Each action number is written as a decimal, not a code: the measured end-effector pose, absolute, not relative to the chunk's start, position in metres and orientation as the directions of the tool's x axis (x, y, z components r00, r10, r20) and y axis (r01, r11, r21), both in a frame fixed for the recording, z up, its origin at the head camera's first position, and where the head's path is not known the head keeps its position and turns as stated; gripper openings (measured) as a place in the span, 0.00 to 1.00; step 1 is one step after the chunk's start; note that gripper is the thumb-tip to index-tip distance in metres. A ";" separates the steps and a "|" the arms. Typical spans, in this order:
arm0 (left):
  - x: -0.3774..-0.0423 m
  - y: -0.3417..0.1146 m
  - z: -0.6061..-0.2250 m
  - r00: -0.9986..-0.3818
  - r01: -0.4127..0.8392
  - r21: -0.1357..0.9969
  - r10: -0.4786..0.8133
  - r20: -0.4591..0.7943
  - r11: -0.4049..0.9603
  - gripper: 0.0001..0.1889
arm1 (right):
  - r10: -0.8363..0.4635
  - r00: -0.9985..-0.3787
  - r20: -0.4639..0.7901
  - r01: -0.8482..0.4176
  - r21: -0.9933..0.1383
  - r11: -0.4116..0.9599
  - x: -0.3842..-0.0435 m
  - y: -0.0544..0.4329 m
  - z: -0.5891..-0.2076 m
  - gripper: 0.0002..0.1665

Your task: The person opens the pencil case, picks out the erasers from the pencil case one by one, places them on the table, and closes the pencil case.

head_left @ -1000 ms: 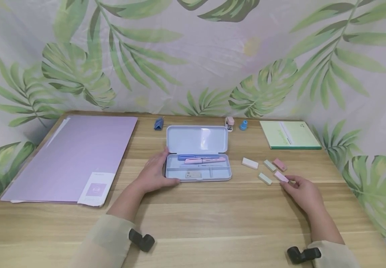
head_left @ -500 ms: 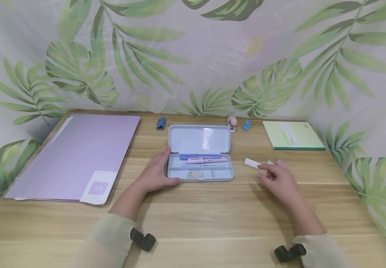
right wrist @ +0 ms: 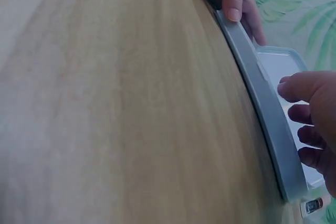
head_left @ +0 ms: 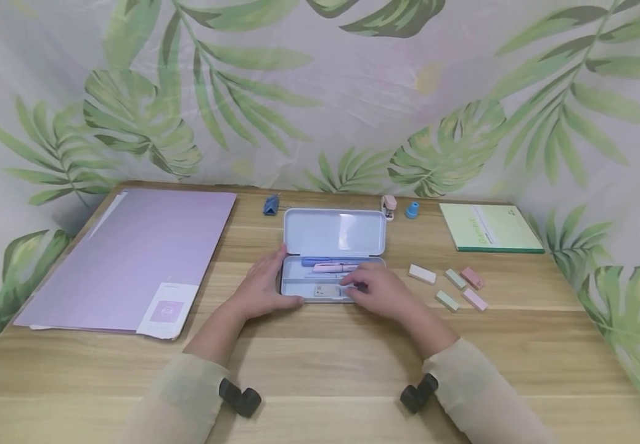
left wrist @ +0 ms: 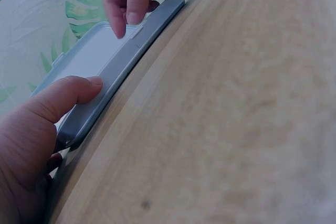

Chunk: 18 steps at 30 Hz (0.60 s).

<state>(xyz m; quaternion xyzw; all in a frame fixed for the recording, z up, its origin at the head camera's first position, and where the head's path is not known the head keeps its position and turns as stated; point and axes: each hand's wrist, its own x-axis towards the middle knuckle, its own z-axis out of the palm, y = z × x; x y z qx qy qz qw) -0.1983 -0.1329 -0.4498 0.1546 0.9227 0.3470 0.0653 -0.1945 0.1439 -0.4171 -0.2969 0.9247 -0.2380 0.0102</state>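
A pale blue pencil case (head_left: 335,231) stands with its lid raised in the head view. My left hand (head_left: 261,287) grips its left end, thumb over the front edge; the left wrist view shows that thumb (left wrist: 84,88) on the front wall. Over the right part of the tray is my right hand (head_left: 378,288), fingers bent downward, nothing visible between them; it hides that end. In the right wrist view its fingers (right wrist: 299,86) reach over the case. Inside lie a blue pen (head_left: 320,261), a pink pen (head_left: 331,268) and, in the front compartment, a pale printed block (head_left: 327,290).
Right of the case lie a white block (head_left: 422,274) and several smaller green and pink eraser-like blocks (head_left: 472,277). Behind stand a pink mini stapler (head_left: 389,205) and a blue cone-shaped piece (head_left: 412,210). A green notebook (head_left: 492,228) lies right, a purple folder (head_left: 148,259) left.
My right hand has left the pink block, passed over the other blocks and moved left over the case's tray. The blocks remain on the table. My left hand keeps its grip on the case.
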 end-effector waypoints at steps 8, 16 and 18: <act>-0.199 -0.133 -0.451 -0.944 0.249 0.658 0.329 0.002 0.711 0.65 | -0.593 -0.804 -0.027 -0.543 -0.372 0.753 -0.211 0.128 -0.413 0.11; -0.199 -0.132 -0.452 -0.943 0.249 0.656 0.334 -0.005 0.712 0.65 | -0.632 -0.772 -0.070 -0.583 -0.315 0.748 -0.214 0.125 -0.411 0.12; -0.199 -0.133 -0.453 -0.943 0.248 0.655 0.333 -0.005 0.714 0.65 | -0.632 -0.773 -0.058 -0.586 -0.315 0.747 -0.212 0.125 -0.412 0.12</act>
